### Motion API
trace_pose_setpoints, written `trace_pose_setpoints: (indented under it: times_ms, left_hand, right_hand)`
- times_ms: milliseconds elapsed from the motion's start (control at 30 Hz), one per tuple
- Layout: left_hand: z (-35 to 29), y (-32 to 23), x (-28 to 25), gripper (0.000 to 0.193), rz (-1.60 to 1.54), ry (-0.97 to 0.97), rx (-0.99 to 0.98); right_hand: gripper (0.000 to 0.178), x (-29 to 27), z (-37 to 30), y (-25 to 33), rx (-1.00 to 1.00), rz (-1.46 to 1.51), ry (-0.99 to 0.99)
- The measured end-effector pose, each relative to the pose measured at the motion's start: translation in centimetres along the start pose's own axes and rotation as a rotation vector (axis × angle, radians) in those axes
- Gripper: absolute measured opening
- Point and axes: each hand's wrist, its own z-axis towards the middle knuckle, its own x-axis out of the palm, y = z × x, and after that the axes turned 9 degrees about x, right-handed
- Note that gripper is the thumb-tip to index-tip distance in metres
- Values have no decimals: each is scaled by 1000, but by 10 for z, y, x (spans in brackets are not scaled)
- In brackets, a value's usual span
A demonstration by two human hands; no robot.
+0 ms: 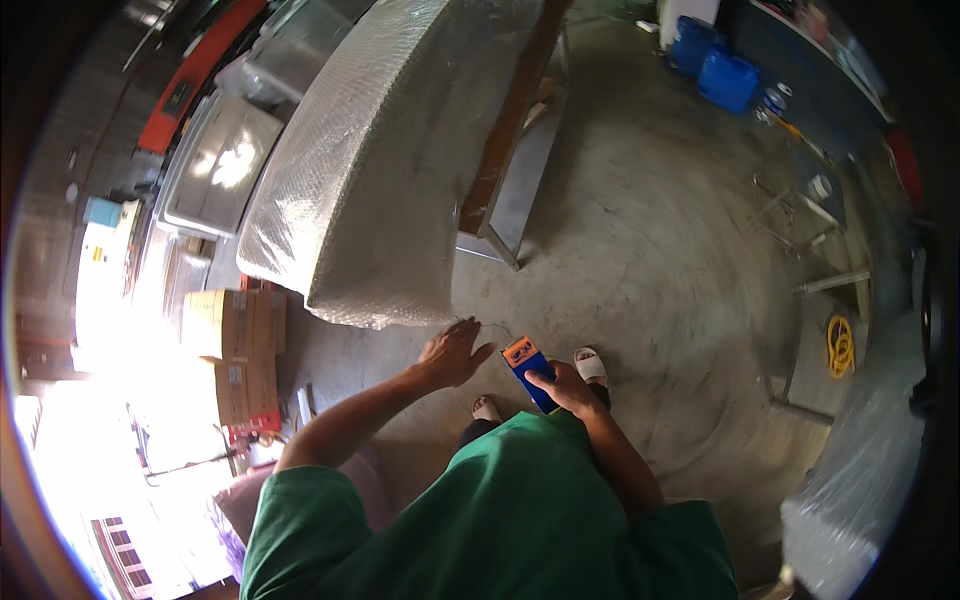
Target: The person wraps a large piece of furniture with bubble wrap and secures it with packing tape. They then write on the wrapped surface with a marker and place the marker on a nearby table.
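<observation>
My right hand [571, 390] is closed around a slim blue box with an orange end [528, 371], its thumb lying across the blue side. What the box is for or holds does not show. My left hand [451, 356] reaches forward with fingers stretched and thumb apart, just below the near end of a large bubble-wrapped item [383, 230]. Whether the fingertips touch the wrap I cannot tell. A thin line curves between the left fingertips and the box; it could be a thread or a mark on the floor.
A metal-framed stand [520, 200] runs beside the wrapped item. Stacked cardboard boxes [235, 345] stand at the left. Blue containers [727, 80] sit at the far right. Along the right are a metal frame [800, 410], a yellow coiled cable [840, 347] and plastic-wrapped goods [850, 500].
</observation>
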Motion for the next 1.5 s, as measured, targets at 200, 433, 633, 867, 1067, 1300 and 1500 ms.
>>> trace_pose_setpoints:
  times_ms: [200, 433, 633, 867, 1067, 1300, 1500]
  left_hand:
    - [-18, 17, -23, 50, -1189, 242, -43]
    - [-39, 6, -84, 37, -980, 465, 76]
    - [-24, -39, -107, 25, -625, 459, 160]
    - [24, -82, -145, 30, -202, 392, 100]
    - [96, -18, -165, 18, 453, 168, 367]
    - [116, 38, -191, 29, 1285, 294, 457]
    - [107, 32, -209, 70, 1382, 339, 420]
  right_hand:
    - [53, 78, -56, 53, -172, 156, -161]
    - [48, 152, -100, 67, -280, 156, -497]
    - [45, 174, -116, 73, -357, 248, -681]
    - [48, 166, -82, 106, -326, 601, -598]
    - [55, 193, -31, 112, -294, 956, -280]
    - [57, 217, 16, 122, -198, 1273, 112]
    - [60, 260, 45, 125, -259, 1378, 193]
